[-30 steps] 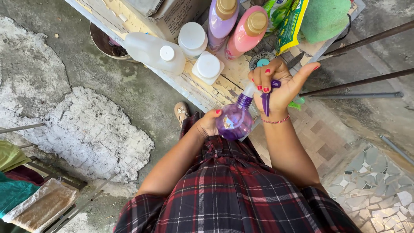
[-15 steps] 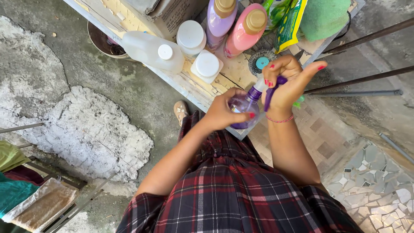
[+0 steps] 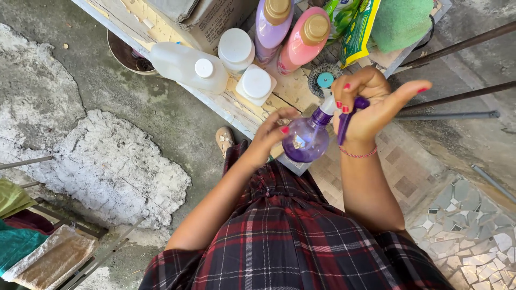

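Note:
A round purple spray bottle (image 3: 305, 140) hangs in front of me over the edge of a worn wooden table (image 3: 252, 110). My right hand (image 3: 371, 104) grips its white and purple trigger head, with the forefinger stretched out. My left hand (image 3: 271, 131) rests against the bottle's left side, fingers apart, steadying the body. A little clear liquid shows inside the bottle.
On the table stand a clear jug (image 3: 185, 65), two white-capped jars (image 3: 236, 48), a lilac bottle (image 3: 274, 24) and a pink bottle (image 3: 306, 37), a green sponge (image 3: 400, 21) and a round wire brush (image 3: 322, 79). Metal rods (image 3: 457, 96) run at the right. Cloths (image 3: 16, 236) lie at the lower left.
The bottle has come up from my lap toward the table edge. My left hand has shifted from under it to its side, and my right hand has stayed on the trigger head.

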